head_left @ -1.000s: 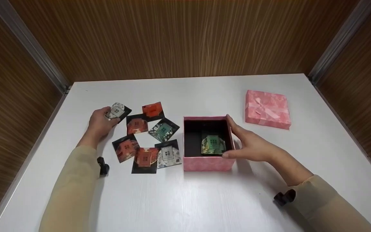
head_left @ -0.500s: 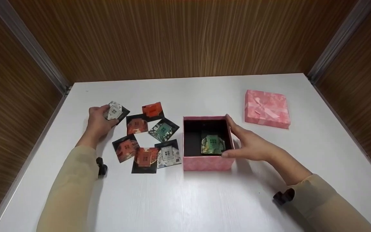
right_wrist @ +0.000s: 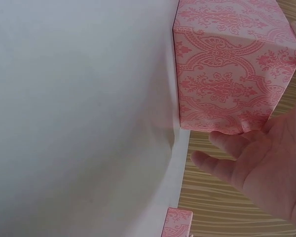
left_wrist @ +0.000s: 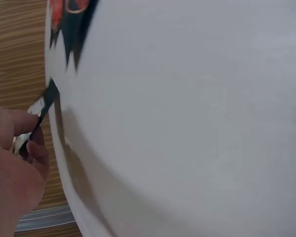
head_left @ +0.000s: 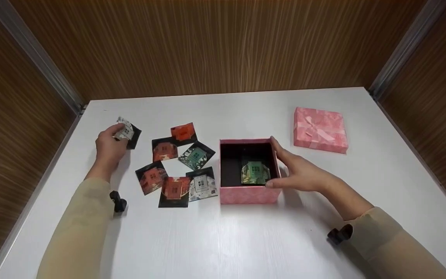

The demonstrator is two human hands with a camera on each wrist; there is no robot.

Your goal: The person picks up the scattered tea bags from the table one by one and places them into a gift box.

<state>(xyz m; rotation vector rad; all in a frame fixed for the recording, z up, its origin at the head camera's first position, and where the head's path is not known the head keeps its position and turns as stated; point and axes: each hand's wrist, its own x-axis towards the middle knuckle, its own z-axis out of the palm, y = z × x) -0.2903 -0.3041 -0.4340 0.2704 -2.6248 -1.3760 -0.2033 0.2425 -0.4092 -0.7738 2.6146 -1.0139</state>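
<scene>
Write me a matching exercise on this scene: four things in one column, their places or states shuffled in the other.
Things:
1. Left hand
2. Right hand
3. Pink lid with a bow
4. Green-and-yellow packet

Places or states:
A. Lies inside the open pink box
B. Lies on the white table, farther back and to the right of the box
C. Pinches a white-and-black packet
D. Grips the right side of the box

Pairs: 1-C, 2-D, 3-B, 4-A
</scene>
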